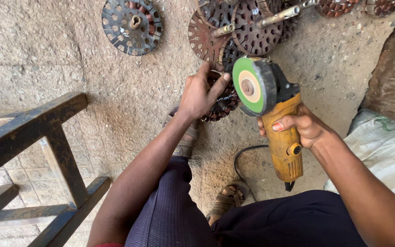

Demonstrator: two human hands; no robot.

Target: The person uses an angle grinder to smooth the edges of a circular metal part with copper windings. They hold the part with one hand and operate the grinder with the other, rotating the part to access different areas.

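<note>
Bare-armed, both hands ungloved: left hand (200,93), right hand (303,128) with an orange-painted thumbnail. Clad in dark navy ribbed trousers, a sliver of red cloth at the waist, brown strapped sandals (227,199) on both feet.

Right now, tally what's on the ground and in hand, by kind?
Round slotted metal rotor discs lying apart from the left hand, fully in view: 3, e.g. grey one
Rotor disc under that hand: 1
Yellow angle grinder with green disc, in right hand: 1
Total: 5
</note>
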